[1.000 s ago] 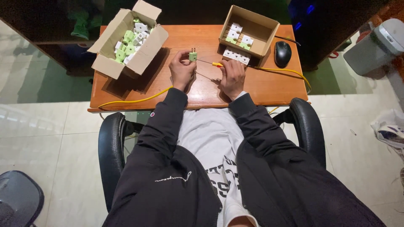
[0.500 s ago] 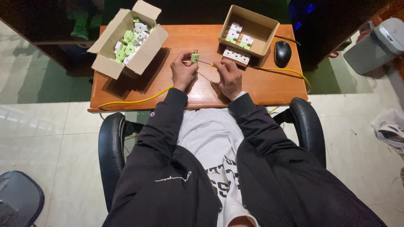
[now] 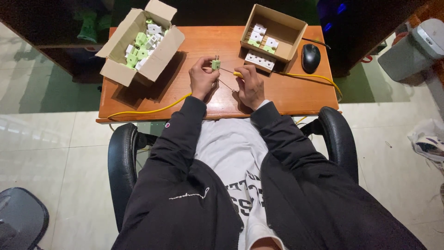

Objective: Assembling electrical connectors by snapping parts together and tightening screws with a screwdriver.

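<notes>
A small green plug adapter (image 3: 216, 64) is held above the middle of the wooden surface (image 3: 203, 46), pinched in the closed grip of the left hand (image 3: 202, 79), with its metal prongs pointing up. A yellow-handled screwdriver (image 3: 230, 72) is gripped by the closed fingers of the right hand (image 3: 250, 86), and its thin shaft is pointed toward the adapter, its tip lying just beside or against it; which cannot be told. The two hands are kept close together near the front edge of the surface. To the left, an open cardboard box (image 3: 140, 44) is set at an angle and is filled with loose green and white adapters. To the right, a second open cardboard box (image 3: 276, 33) is seen with adapters laid in rows, and a black computer mouse (image 3: 311, 58) is placed just beside it. A yellow cable (image 3: 152, 110) is trailed across the surface. A black office chair (image 3: 121, 162) is occupied by the person.
</notes>
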